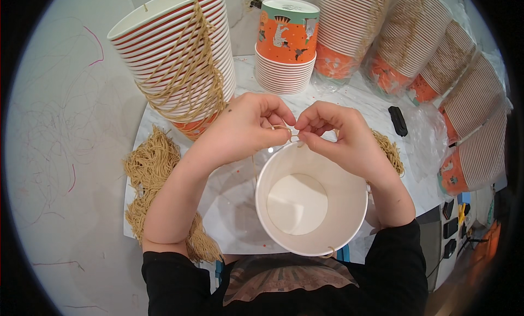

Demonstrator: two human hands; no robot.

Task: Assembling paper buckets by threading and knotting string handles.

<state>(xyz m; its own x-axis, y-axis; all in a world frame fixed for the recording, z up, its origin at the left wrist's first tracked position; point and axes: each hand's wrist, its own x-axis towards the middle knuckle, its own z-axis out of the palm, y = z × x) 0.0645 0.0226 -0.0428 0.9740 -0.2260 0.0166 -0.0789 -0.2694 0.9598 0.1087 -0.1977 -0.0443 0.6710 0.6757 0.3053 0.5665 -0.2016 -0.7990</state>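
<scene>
A white paper bucket [349, 179] stands in front of me with its mouth up, and I look into its bare inside. At its far rim, a thin tan cord [293, 136] runs between my fingertips. My left hand [252, 119] pinches the cord with thumb and forefinger. Close beside it, my right hand [339, 129] pinches the same cord just above the rim. Whether a knot is there is too small to tell. A short loop of cord [329, 254] also shows at the near rim.
Left lies a heap of tan cords [153, 174]; another bundle [388, 151] is partly behind my right arm. A tall bucket stack [169, 59] draped with cords stands far left. An orange upturned bucket [286, 40] tops a stack. Bagged stacks [409, 43] and a black object [398, 121] are right.
</scene>
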